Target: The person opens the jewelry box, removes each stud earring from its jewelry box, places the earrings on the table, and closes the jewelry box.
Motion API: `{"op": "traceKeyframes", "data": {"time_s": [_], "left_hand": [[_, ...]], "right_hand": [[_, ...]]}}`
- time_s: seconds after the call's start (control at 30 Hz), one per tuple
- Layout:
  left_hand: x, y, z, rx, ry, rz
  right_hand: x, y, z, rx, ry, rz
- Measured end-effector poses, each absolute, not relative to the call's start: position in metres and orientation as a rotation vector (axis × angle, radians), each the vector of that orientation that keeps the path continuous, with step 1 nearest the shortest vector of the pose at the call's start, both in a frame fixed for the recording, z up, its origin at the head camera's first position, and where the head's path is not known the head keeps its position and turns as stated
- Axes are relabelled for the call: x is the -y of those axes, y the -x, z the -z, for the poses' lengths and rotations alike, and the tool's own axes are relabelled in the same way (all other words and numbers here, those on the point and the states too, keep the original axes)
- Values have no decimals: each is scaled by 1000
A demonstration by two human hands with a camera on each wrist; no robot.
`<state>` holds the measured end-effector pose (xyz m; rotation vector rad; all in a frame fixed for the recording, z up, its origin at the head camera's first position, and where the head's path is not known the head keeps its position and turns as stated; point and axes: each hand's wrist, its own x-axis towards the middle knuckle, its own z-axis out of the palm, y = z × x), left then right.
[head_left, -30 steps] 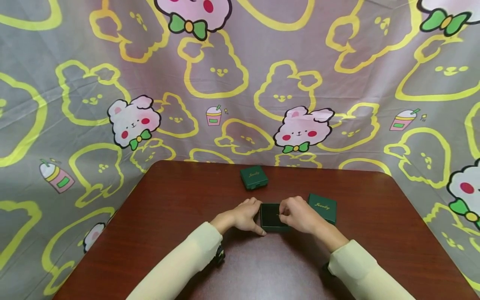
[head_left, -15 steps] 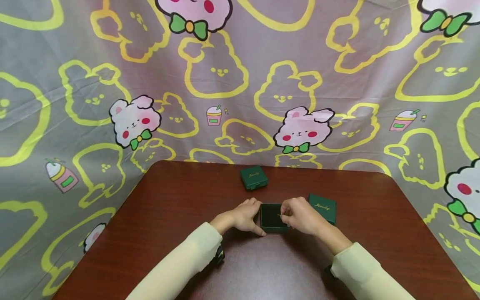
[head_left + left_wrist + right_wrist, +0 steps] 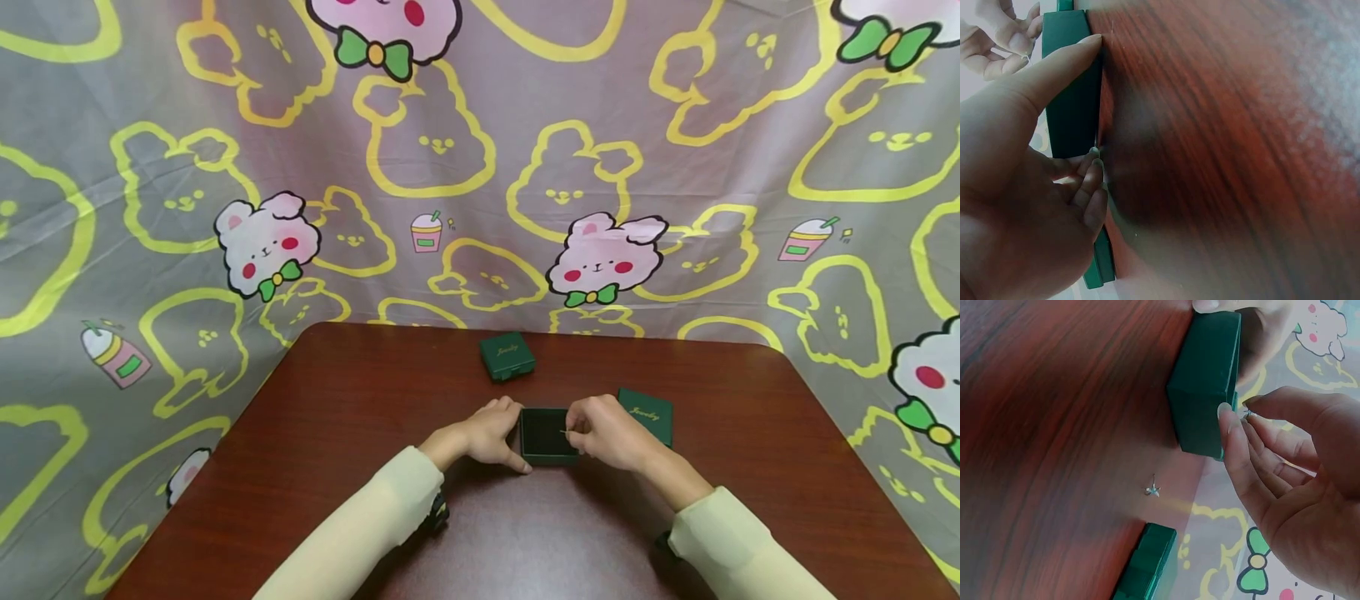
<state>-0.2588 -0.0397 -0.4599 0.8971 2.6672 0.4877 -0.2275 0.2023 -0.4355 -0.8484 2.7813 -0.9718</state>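
An open green jewelry box (image 3: pixel 542 457) with a black inside stands on the table. My left hand (image 3: pixel 491 429) holds its left side, with the thumb at the front and the fingers at the back. Over the box's right edge, my right hand (image 3: pixel 603 429) pinches a small shiny earring (image 3: pixel 1246 414), mostly hidden by the fingertips; its thin pin points left in the head view. Another earring (image 3: pixel 1153 489), with star-like petals and a post, lies on the table in the right wrist view. Right of the box is a green lid (image 3: pixel 647 417) marked "Jewelry", partly covered by my right hand.
A closed green jewelry box (image 3: pixel 507 356) sits farther back on the brown wooden table (image 3: pixel 375 375). Behind and beside the table hangs a grey cloth (image 3: pixel 465 167) with cartoon prints.
My right hand has drifted slightly to the right with the earring, so more of the black inside shows. The left hand and the box have stayed in place.
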Motion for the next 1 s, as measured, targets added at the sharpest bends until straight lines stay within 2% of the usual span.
{"op": "traceKeyframes", "data": {"time_s": [1.0], "left_hand": [[39, 261, 461, -2677, -918, -457]], "right_hand": [[-222, 225, 434, -2818, 860, 923]]}}
